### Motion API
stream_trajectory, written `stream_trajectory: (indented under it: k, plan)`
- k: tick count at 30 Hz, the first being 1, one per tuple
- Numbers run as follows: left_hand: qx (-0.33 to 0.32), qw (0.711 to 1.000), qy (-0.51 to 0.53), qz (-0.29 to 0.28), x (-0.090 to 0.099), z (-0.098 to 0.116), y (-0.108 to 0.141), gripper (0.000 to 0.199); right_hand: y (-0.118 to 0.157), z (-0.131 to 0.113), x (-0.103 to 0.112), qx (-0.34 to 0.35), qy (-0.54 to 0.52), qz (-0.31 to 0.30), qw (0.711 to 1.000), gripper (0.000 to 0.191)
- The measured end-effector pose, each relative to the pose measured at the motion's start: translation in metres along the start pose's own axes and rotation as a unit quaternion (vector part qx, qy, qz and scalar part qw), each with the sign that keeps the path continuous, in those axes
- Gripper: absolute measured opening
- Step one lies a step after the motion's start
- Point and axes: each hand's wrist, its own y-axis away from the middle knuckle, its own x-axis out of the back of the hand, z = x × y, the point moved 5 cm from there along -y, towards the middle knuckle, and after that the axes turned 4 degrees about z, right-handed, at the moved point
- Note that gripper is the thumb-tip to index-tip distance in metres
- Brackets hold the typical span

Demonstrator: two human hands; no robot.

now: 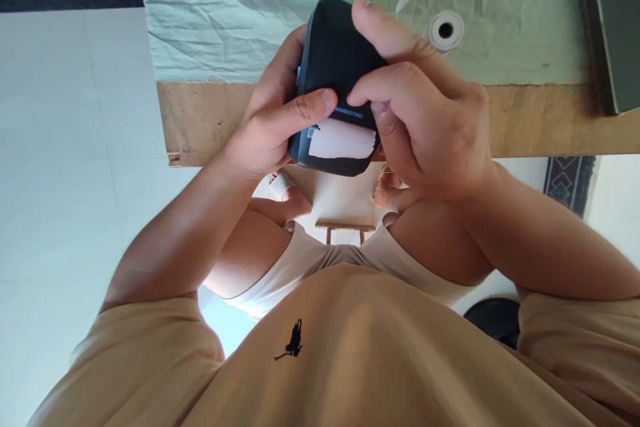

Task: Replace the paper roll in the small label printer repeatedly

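A black NIIMBOT label printer (335, 47) is held up over the table's near edge, its front turned toward me. A white label strip (343, 140) lies across its lower part, below the printed brand name. My left hand (277, 107) wraps round the printer's left side, with the thumb pressed on its front. My right hand (430, 100) is bent at the right side, fingertips touching the front and right edge; part of that edge is hidden behind it. Beyond the right hand stands a white label roll (455, 30) with a dark core.
A crumpled green cloth (225, 20) covers the table, leaving a bare wooden edge (210, 123) in front. A small white paper scrap (404, 1) lies by the roll. At the far right is a dark flat-topped object (620, 27). My legs and a wooden stool part show below.
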Motion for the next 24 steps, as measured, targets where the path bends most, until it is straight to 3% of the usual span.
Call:
stream_trajectory:
  k: [3, 8, 11, 17, 24]
  plan:
    - [-0.002, 1.0, -0.018, 0.003, 0.0, 0.0, 0.001, 0.034, 0.0, 0.001, 0.0, -0.005, -0.009, -0.009, 1.0, 0.021]
    - [-0.074, 0.997, 0.0, 0.0, 0.006, -0.008, -0.006, 0.042, 0.0, 0.001, 0.0, -0.01, 0.015, -0.045, 0.999, 0.024]
    - [-0.056, 0.998, 0.008, 0.007, 0.005, -0.01, -0.005, 0.051, -0.001, 0.0, 0.001, -0.011, 0.024, -0.049, 0.998, 0.025]
    - [-0.072, 0.996, 0.029, 0.031, -0.001, -0.003, 0.001, 0.038, 0.0, 0.001, -0.001, -0.022, 0.045, -0.069, 0.996, 0.028]
    - [-0.039, 0.993, 0.107, 0.018, -0.007, -0.005, -0.008, 0.029, 0.003, 0.001, 0.003, 0.032, -0.001, 0.001, 0.999, 0.021]
